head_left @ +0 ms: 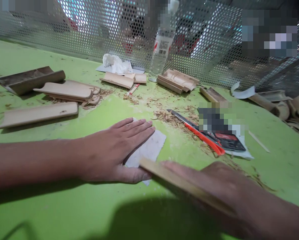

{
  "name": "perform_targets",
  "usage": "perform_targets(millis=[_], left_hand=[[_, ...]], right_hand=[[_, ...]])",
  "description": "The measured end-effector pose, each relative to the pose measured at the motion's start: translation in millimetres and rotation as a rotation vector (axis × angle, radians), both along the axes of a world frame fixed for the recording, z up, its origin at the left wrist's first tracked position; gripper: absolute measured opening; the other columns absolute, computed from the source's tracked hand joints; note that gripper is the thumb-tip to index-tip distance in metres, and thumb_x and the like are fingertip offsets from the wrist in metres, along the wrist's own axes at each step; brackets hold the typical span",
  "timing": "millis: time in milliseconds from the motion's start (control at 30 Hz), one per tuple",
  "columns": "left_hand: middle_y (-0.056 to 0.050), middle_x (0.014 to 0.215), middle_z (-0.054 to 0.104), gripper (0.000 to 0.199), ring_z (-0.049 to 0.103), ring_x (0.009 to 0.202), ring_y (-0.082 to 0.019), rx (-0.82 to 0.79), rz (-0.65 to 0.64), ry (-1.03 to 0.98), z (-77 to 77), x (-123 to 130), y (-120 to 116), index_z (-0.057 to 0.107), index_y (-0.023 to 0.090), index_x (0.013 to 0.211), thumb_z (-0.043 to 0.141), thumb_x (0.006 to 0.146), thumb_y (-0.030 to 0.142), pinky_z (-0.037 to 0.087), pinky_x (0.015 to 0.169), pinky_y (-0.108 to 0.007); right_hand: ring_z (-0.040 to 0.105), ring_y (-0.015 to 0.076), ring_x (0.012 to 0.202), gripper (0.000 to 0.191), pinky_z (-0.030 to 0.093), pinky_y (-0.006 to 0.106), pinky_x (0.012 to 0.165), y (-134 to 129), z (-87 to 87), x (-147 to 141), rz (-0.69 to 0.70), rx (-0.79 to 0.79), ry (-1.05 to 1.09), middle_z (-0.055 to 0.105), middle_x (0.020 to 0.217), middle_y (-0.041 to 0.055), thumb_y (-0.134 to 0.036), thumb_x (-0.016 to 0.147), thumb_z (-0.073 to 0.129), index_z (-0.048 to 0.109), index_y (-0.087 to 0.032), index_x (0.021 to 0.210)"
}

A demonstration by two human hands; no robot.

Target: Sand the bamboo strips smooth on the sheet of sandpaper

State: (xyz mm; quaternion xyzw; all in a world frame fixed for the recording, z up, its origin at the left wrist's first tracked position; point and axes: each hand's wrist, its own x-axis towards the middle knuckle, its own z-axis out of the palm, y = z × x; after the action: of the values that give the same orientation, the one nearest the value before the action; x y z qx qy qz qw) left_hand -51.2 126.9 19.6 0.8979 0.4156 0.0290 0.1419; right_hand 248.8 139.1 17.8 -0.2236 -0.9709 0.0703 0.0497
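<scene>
My left hand (116, 150) lies flat, fingers stretched out, on a whitish sheet of paper (154, 143) on the green table; whether it is sandpaper I cannot tell. In my right hand (214, 186), blurred by motion, is a strip of bamboo (184, 183). Its near end is partly hidden by the hand. The strip's far tip reaches over the paper, close to my left thumb. Beyond the right hand lies an orange utility knife (201, 133) with its blade pointing away to the left, beside a phone (229, 141) on white paper.
Split bamboo pieces (41, 113) lie at the left, with more bamboo (176, 80) at the back and right. A clear bottle (161, 50) and crumpled tissue (118, 63) stand before a perforated metal screen (89, 36). Shavings (169, 116) litter the green table (64, 213).
</scene>
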Motion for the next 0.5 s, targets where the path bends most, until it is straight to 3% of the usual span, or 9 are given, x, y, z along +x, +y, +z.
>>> perform_targets(millis=[67, 133, 233, 367, 500], left_hand=[[-0.012, 0.170, 0.014, 0.094, 0.017, 0.156, -0.032, -0.013, -0.005, 0.002, 0.2, 0.1, 0.2, 0.018, 0.014, 0.166, 0.040, 0.099, 0.076, 0.007, 0.127, -0.045], [-0.012, 0.170, 0.013, 0.095, 0.016, 0.157, -0.032, -0.023, -0.009, 0.006, 0.7, 0.4, 0.6, 0.018, 0.014, 0.166, 0.041, 0.098, 0.076, 0.006, 0.127, -0.046], [-0.013, 0.169, 0.014, 0.093, 0.016, 0.157, -0.031, -0.014, 0.003, 0.009, 1.4, 0.9, 0.9, 0.021, 0.012, 0.165, 0.042, 0.099, 0.074, 0.006, 0.127, -0.044], [-0.014, 0.169, 0.014, 0.095, 0.016, 0.156, -0.033, -0.033, -0.008, 0.004, 1.6, 1.0, 1.4, 0.019, 0.011, 0.166, 0.042, 0.098, 0.075, 0.007, 0.127, -0.047], [-0.012, 0.169, 0.014, 0.091, 0.016, 0.157, -0.030, -0.014, -0.003, 0.019, 1.4, 0.7, 1.0, 0.020, 0.014, 0.166, 0.041, 0.099, 0.073, 0.006, 0.127, -0.044]], right_hand=[[0.055, 0.0170, 0.037, 0.061, 0.040, 0.029, 0.039, 1.9, 2.2, -2.6, -0.020, 0.068, 0.003, 0.063, 0.053, -0.0023, -0.015, 0.090, 0.044, 0.047, -0.009, 0.150], [0.057, 0.0193, 0.037, 0.059, 0.040, 0.032, 0.038, 3.3, 3.3, -6.9, 0.012, 0.153, 0.031, 0.062, 0.050, -0.0011, -0.013, 0.089, 0.042, 0.049, 0.000, 0.146], [0.056, 0.0182, 0.035, 0.075, 0.042, 0.032, 0.038, 2.8, 3.0, -12.5, 0.127, 0.038, -0.016, 0.065, 0.055, -0.0041, -0.009, 0.085, 0.038, 0.029, -0.002, 0.159], [0.057, 0.0209, 0.036, 0.063, 0.041, 0.035, 0.038, 1.1, 2.3, -13.0, 0.054, 0.196, -0.024, 0.061, 0.049, -0.0003, -0.010, 0.085, 0.039, 0.047, 0.006, 0.146], [0.059, 0.0169, 0.039, 0.073, 0.042, 0.031, 0.040, -2.3, 5.1, -12.1, 0.102, -0.067, -0.032, 0.067, 0.058, -0.0037, -0.009, 0.086, 0.040, 0.033, -0.008, 0.158]])
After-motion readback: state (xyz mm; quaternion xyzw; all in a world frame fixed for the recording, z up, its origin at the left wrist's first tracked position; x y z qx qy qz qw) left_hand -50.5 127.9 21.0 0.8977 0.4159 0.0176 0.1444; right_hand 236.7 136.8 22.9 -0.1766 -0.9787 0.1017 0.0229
